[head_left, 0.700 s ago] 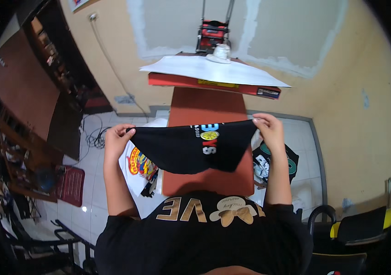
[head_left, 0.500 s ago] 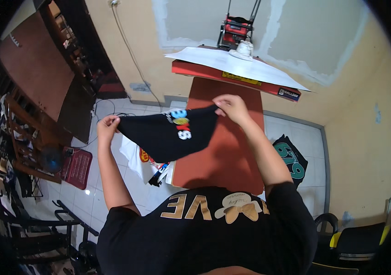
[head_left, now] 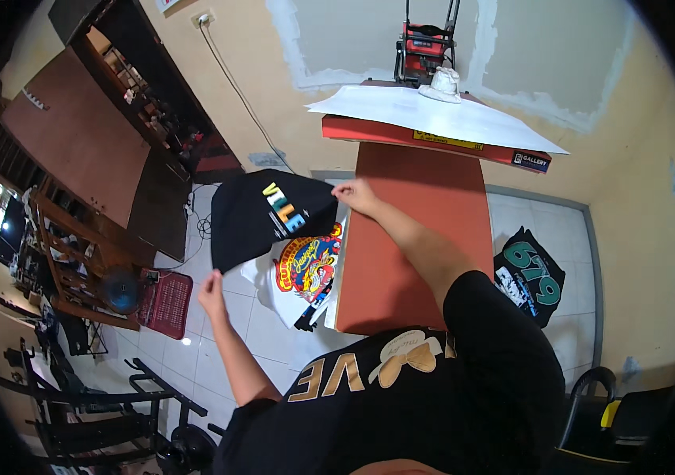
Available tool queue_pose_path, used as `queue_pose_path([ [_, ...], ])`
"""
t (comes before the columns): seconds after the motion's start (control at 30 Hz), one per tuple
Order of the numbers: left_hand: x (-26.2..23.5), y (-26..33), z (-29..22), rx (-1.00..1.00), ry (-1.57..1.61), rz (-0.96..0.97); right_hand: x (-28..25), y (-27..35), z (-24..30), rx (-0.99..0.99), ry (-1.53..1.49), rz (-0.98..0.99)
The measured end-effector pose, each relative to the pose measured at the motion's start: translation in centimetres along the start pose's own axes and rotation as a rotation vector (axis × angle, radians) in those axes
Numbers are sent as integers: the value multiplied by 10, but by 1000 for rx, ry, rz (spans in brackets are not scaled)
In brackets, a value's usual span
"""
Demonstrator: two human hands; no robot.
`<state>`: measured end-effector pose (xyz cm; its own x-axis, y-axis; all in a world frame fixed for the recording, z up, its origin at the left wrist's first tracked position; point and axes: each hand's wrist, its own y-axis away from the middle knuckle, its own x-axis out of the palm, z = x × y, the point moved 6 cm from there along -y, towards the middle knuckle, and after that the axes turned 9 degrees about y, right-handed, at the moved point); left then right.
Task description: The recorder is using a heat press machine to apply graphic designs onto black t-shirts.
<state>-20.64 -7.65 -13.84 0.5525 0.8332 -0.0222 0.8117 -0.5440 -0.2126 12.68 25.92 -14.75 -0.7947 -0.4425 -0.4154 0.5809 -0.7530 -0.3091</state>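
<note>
While my left hand (head_left: 212, 295) and right hand (head_left: 359, 197) pinch the black garment (head_left: 246, 212), I'd call this spreading; lowering it would need even tension.

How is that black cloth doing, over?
Right fingers pinching black cloth; left fingers at its lower corner, grip unclear. Cloth spread, overlapping white printed fabric. Red board alongside.
</note>
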Motion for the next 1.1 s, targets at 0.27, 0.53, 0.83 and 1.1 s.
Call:
queue_pose_path([
  [0.27, -35, 54, 42, -281, 170, 73, 13, -4, 20, 99, 202, 250],
  [0.53, -15, -7, -3, -167, -212, 467, 19, -47, 45, 37, 486, 351],
  [0.83, -7, -75, -40, 444, -688, -100, 37, -104, 33, -15, 56, -64],
  [1.1, 1, -9, -2, 555, -770, 44, 48, -53, -10, -214, 317, 63],
])
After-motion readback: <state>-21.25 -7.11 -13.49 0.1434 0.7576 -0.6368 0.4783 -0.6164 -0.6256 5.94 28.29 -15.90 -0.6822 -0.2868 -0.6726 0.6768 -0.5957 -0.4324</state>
